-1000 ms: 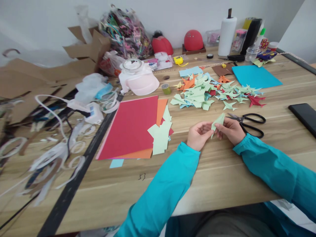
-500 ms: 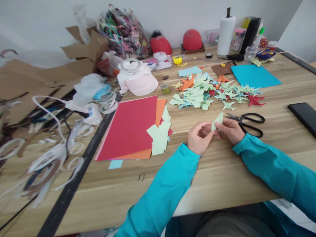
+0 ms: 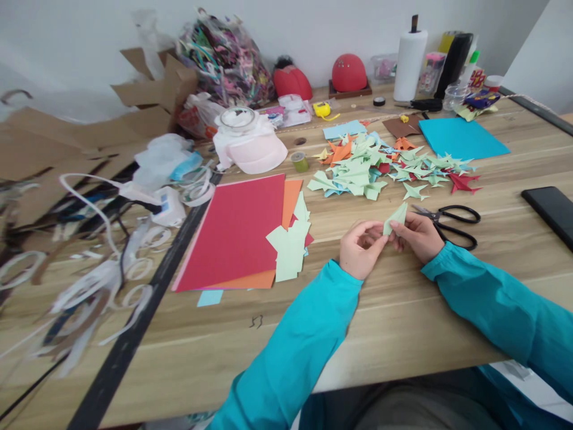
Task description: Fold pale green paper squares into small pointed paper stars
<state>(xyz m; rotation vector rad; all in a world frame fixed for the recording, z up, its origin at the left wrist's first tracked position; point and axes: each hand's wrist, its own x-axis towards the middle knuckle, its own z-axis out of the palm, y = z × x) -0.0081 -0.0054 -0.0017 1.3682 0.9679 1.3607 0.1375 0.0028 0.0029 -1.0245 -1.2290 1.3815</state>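
Soft, fairly even indoor light, with faint shadows. The wooden surface (image 3: 286, 358) shows a pale sheen near its front edge; the lap (image 3: 412, 403) below is dark. Wide-angle stretching and smeary blur affect the left side, including the box (image 3: 154, 116). The held paper (image 3: 396, 221) looks clearer.

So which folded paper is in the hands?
The pale green folded paper, pinched by the right hand with the left hand at its lower edge; the other folded papers lie beyond.

A tape measure (image 3: 321, 109) and phone (image 3: 550, 214) lie — well apart.
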